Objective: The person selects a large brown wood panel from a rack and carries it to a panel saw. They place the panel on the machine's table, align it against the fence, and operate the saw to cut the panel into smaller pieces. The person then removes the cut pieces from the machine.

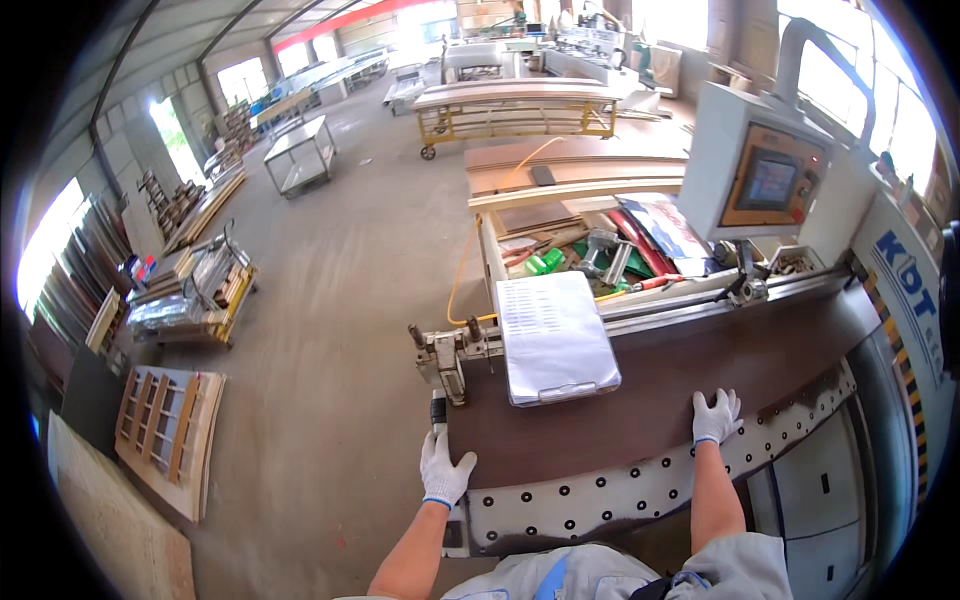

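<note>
A long dark brown board (660, 400) lies across the machine's bed, above a pale front strip (590, 503) dotted with black round fittings. My left hand (445, 468), in a white knit glove, rests at the board's left end, fingers stretched forward and thumb apart. Just beyond those fingertips is a black-gripped handle (438, 410) below a metal clamp-like fixture (445, 360). My right hand (716, 416), gloved alike, lies flat with spread fingers on the board's near edge, holding nothing. A clipboard with white sheets (558, 335) lies across the board's far edge.
Behind the board, an open tray holds tools, a green roll (545, 262) and a red-handled tool (655, 283). A control box with a screen (765, 175) hangs at the right. Leftward stand a loaded trolley (190, 300) and leaning panels (170, 435); a yellow-framed cart (515, 115) is farther back.
</note>
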Available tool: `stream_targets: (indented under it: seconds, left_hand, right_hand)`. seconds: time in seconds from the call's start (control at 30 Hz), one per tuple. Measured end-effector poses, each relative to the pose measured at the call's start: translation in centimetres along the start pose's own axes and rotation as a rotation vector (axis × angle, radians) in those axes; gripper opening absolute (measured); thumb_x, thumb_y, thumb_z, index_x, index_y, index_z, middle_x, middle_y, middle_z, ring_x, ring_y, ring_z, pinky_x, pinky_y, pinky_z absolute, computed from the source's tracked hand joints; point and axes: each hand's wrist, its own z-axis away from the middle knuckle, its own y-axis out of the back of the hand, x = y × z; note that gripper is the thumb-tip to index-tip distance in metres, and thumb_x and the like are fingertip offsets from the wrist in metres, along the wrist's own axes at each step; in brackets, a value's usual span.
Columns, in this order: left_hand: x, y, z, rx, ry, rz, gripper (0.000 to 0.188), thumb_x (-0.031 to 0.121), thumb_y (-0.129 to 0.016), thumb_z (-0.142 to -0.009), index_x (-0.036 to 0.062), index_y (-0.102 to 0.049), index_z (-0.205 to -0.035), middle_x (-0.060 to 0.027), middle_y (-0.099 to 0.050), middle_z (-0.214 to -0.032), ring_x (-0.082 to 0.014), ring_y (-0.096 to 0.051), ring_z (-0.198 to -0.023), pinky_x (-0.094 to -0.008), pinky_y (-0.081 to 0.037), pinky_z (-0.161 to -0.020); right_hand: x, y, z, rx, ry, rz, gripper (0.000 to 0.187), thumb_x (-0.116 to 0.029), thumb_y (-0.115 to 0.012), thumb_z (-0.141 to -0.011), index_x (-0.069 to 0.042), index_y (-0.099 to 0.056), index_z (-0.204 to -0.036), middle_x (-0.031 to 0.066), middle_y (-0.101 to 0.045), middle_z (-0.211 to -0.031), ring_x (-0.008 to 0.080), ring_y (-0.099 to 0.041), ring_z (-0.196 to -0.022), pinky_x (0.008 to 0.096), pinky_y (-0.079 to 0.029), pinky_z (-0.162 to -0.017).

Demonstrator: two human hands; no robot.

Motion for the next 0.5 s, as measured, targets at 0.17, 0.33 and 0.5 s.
stream_targets:
  seconds: [0.17,0.33,0.5]
  left_hand:
    - [6.0,-1.9,2.1,0.219,-0.399,-0.288,0.069,0.028,-0.081,-0.079,0.0018,-0.055,-0.138,-0.0266,-0.048,-0.152,-0.0486,-0.04,-0.144,-0.0648,-0.026,-0.122]
    - [18.9,-13.0,5.4,-0.199,-0.894,-0.222,0.085,0.04,-0.086,-0.075,-0.0041,-0.056,-0.141,-0.0284,-0.052,-0.15,-0.0446,-0.046,-0.143,-0.0555,-0.029,-0.125]
    - [27.1,-22.3,4.5,-0.292,-0.776,-0.413,0.114,0.06,-0.083,-0.074,-0.0111,-0.042,-0.153,-0.03,-0.037,-0.164,-0.0453,-0.029,-0.155,-0.0544,-0.017,-0.13]
  right_hand:
    - [-2.1,3.6,1.7,-0.03,0.04,0.025,0.069,-0.056,-0.075,-0.079,-0.014,-0.07,-0.134,0.0139,-0.049,-0.158,0.0306,-0.037,-0.151,0.0655,-0.021,-0.122]
    - [0.2,2.5,1.2,-0.043,0.282,-0.067,0.069,-0.061,-0.071,-0.079,-0.014,-0.072,-0.13,0.0184,-0.05,-0.156,0.0373,-0.039,-0.147,0.0702,-0.018,-0.121]
    - [8.7,3.5,-4.5,0.041,0.233,-0.287,0.08,-0.058,-0.071,-0.085,-0.002,-0.06,-0.142,0.0291,-0.045,-0.158,0.0426,-0.036,-0.151,0.0552,-0.022,-0.126]
